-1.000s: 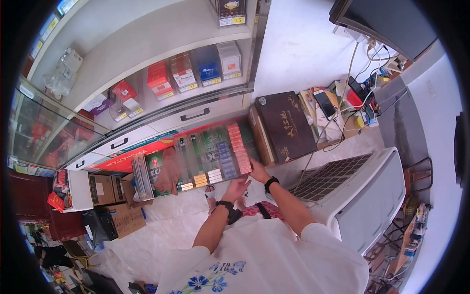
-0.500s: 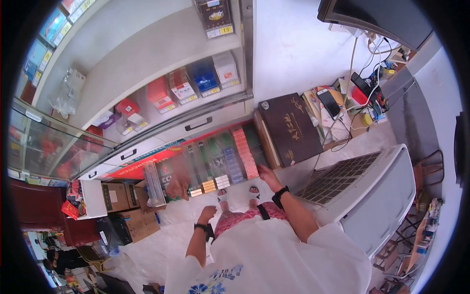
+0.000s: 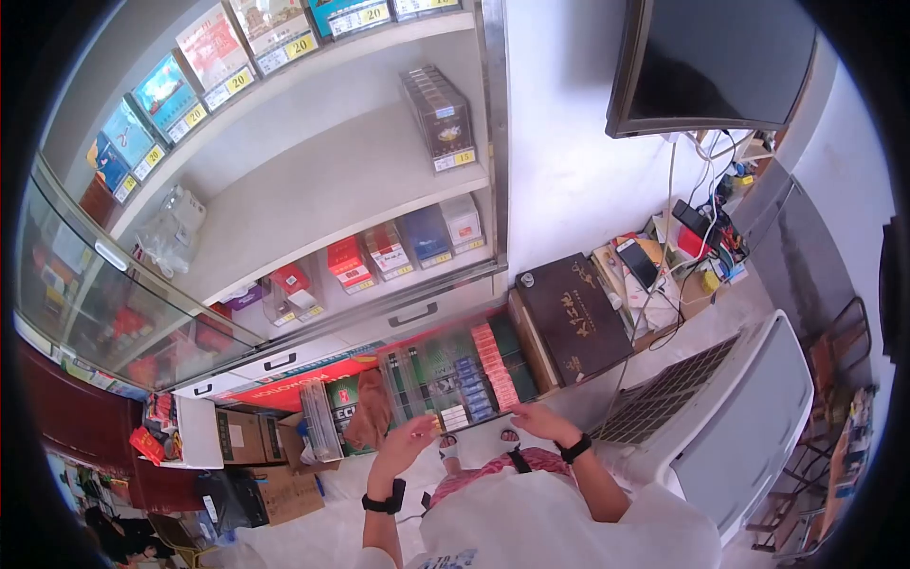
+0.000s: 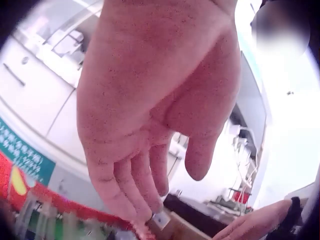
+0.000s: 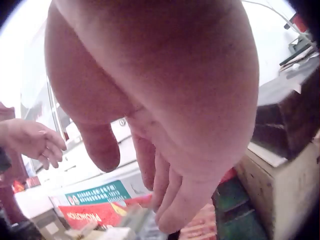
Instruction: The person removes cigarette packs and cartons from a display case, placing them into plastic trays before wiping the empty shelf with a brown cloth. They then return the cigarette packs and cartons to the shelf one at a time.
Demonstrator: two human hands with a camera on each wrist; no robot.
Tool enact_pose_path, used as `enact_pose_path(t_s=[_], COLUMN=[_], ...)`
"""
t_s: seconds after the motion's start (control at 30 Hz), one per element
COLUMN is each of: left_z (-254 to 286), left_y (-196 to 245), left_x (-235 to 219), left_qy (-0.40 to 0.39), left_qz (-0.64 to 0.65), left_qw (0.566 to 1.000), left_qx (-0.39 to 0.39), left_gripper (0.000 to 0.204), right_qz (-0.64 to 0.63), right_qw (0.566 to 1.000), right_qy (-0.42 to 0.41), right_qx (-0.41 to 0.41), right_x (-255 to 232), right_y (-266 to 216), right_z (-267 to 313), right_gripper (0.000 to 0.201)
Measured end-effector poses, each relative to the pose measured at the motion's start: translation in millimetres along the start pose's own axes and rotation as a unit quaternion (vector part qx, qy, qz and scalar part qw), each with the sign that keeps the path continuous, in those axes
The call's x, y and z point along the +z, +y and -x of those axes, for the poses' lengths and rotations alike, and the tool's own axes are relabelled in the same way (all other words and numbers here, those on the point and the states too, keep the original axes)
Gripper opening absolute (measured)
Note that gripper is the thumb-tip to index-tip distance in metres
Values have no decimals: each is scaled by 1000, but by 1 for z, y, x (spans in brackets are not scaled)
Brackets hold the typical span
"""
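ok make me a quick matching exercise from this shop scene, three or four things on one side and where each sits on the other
Things:
1. left hand
2. right hand
3. dark brown box
4. black screen

Places:
a. high on the wall, top right
b. right of the clear tray
c. open, at the tray's right end
d. open, at the tray's near edge

Pairs: 1-d, 2-c, 3-b, 4-a

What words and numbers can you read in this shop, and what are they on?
"20" on two yellow price tags on the top shelf.
"15" on a yellow tag under the dark packs.
"PROMOTION", upside down, on the red carton.
Gold characters on the dark box: too blurred to read.
Other tags and pack labels: too small.
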State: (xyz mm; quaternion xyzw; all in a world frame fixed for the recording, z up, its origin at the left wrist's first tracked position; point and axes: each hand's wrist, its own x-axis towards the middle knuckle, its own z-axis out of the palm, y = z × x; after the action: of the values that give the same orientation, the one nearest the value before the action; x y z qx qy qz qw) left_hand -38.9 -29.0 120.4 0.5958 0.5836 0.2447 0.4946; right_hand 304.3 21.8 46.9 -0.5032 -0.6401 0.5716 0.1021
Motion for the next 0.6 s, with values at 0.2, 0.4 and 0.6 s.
enact_pose_path(t_s=[0.2,0.4,0.6], left_z=[-9,5,4], left_y=[101,150,173], left_x=[-41,-94,-162], left_qy=[0,83,220], left_qz=[18,-5,-55], left_qw=[997,985,953], left_qx=[80,150,199], left_gripper=[36,33,25], right_qz=[-87,-61,17], right_qw=[965,944,887], right_qy=[122,149,236], right_qx=[-214,-290,-396], right_x=[-34,-77,-101], right_y=[-108,-209,-287], right_z=[-3,15,6], right_gripper=[37,37,38])
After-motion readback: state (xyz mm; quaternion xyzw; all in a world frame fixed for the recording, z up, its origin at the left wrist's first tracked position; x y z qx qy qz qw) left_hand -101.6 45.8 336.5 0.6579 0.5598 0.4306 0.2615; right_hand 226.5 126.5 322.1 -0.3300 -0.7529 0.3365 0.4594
